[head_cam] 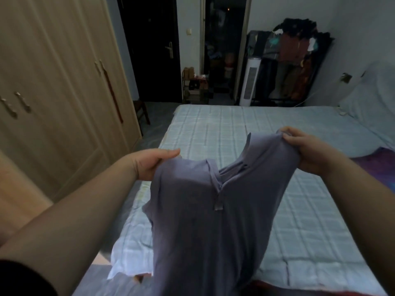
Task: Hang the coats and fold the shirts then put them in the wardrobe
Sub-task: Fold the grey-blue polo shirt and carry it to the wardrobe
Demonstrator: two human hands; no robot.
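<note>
A purple-grey collared shirt [205, 221] hangs in the air above the bed [299, 221], stretched between both hands with its collar and button placket facing me. My left hand [154, 162] grips the shirt's left shoulder. My right hand [303, 149] grips the right shoulder, bunching the cloth. The shirt's lower part drops out of view at the bottom. The beige wardrobe [59, 86] stands at the left with its doors closed.
A light checked sheet covers the bed. A white pillow or duvet [372, 116] lies at the right. Beyond the bed stand a clothes rack [295, 60], a white tower fan [249, 82] and a shoe shelf [195, 86]. A narrow floor strip runs between wardrobe and bed.
</note>
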